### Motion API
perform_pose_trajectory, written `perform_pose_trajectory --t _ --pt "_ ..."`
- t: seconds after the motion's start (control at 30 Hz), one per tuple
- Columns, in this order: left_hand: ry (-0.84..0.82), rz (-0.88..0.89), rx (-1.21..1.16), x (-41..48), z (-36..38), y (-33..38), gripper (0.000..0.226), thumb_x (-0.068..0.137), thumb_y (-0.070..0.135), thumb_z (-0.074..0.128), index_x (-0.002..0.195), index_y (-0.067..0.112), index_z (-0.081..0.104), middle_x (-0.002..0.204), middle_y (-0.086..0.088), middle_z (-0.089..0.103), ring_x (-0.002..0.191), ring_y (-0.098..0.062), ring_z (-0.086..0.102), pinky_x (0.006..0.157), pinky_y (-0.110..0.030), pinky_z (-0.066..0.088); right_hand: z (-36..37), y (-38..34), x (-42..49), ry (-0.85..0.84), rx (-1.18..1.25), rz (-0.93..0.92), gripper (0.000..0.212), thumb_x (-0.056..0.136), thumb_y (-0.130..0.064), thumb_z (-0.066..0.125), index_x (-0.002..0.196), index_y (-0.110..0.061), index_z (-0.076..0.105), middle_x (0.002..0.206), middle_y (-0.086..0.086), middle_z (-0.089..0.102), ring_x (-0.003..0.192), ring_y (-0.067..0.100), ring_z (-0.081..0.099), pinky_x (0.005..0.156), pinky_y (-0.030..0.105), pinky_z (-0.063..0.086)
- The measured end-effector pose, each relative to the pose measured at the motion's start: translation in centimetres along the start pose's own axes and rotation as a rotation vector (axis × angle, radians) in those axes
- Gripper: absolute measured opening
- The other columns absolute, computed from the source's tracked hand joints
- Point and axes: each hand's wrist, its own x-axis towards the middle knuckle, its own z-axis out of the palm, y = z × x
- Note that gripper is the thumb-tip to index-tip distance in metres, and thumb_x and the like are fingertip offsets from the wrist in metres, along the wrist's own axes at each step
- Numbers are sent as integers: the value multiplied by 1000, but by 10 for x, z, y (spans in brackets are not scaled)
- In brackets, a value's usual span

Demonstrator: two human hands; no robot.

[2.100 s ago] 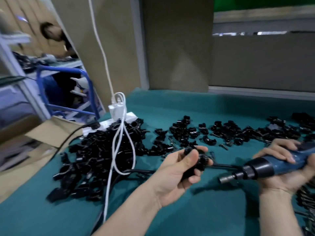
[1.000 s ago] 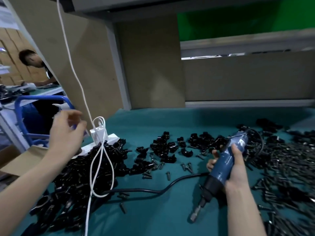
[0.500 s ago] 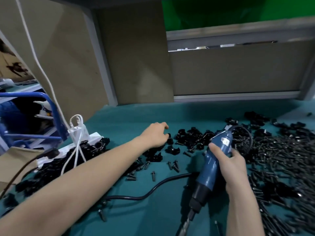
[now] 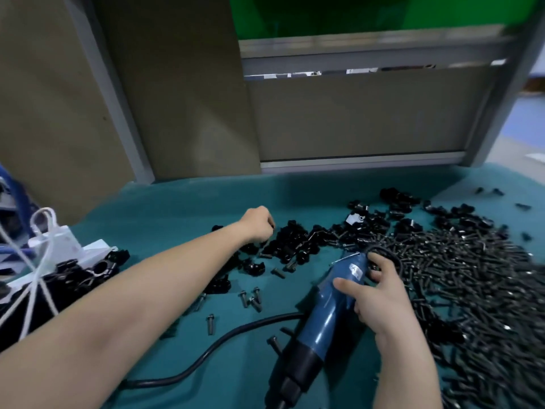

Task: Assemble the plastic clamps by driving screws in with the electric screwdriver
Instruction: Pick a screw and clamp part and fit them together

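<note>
**Left hand in the loose clamps, screwdriver held nose-down**

Reaches the left hand [image 4: 256, 224] out toward 12 o'clock, knuckles up, fingertips curled down onto the near edge of the plastic clamps [image 4: 295, 240]: a low scatter of glossy black, knobbly half-rings on the teal, felt-like table cover [image 4: 177, 202]. Cannot tell whether those fingers pinch a clamp or only touch the pile.

Grips the electric screwdriver [image 4: 327, 314] in the right hand [image 4: 380, 293] at 5 o'clock. Smooth blue barrel, small label near its top, stepped black nose aimed down at 6 o'clock, thumb laid across the barrel. Under the barrel, a thick black cable [image 4: 224, 340] curving off toward 7 o'clock.

At 3 o'clock, a broad heap of dark, dull metal screws [image 4: 472, 276], meeting the clamps' right edge. Between the two arms, a few strays [image 4: 250, 296] lying flat on the cloth. At 9 o'clock, a second black heap [image 4: 79, 273] against a white power strip [image 4: 91, 249] with a white charger [image 4: 56, 237]. Behind, flat brown cardboard panels [image 4: 53, 98].

Against half a second ago: left hand at the same pile, same nose-down hold on the right. A second ago: left hand raised at 9 o'clock above the power strip, away from the clamps.
</note>
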Motion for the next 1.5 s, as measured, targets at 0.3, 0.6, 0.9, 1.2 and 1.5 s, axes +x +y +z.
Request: perform_pose_trajectory --t 0.3,0.6,0.9,1.2,1.5 --pt "-30 179 -212 24 -4 52 43 85 -13 26 83 14 59 100 -12 62 70 -17 56 58 -25 43 -15 -4 -6 -27 263 5 38 86 -12 68 112 -38 60 124 -15 52 55 5 43 46 20 34" --pt "-277 316 603 35 39 131 39 85 36 71 114 10 64 103 -6 66 94 -26 61 79 -32 48 -30 -8 -14 19 539 28 22 88 -14 67 102 -31 71 96 -7 73 40 10 35 39 20 32" --pt "-207 384 26 21 -2 108 22 86 33 71 84 12 70 63 4 66 54 -11 51 47 -20 42 -32 -13 -18 45 637 2 15 88 -16 66 100 -23 71 89 -1 74 42 8 46 42 18 41" --pt "-272 501 -264 -43 -31 102 12 84 27 74 88 20 64 75 -1 73 48 -9 42 46 -19 38 -11 -29 -25 6 752 -32 22 92 -29 62 109 -15 66 107 13 68 80 18 73 66 24 58" --pt "-115 805 -316 -139 -28 105 16 89 23 67 99 35 64 75 10 66 64 -1 56 65 -14 42 -37 -80 -68 -70 420 -302 15 88 -9 65 83 -15 77 84 4 76 78 15 73 66 16 55"
